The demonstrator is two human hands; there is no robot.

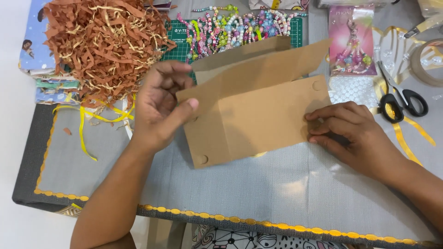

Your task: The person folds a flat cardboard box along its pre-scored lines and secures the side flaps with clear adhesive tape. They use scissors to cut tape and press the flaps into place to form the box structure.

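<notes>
On grey mat, left hand (pixel 161 108) pinching cardboard box (pixel 258 115)

Grey cloth-covered table (pixel 258 184) bearing a folded brown cardboard box (pixel 258 117), shredded paper (pixel 104 41), black scissors (pixel 401 99), perhaps beaded bracelets (pixel 235 25).

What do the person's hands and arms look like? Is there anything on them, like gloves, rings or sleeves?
Both are bare. The left hand and right hand wear no gloves, and no rings, watch or bracelets show. No sleeves are in view either: both forearms are uncovered all the way to the edge of the picture. The fingernails are short and plain, with no polish that I can see.
</notes>
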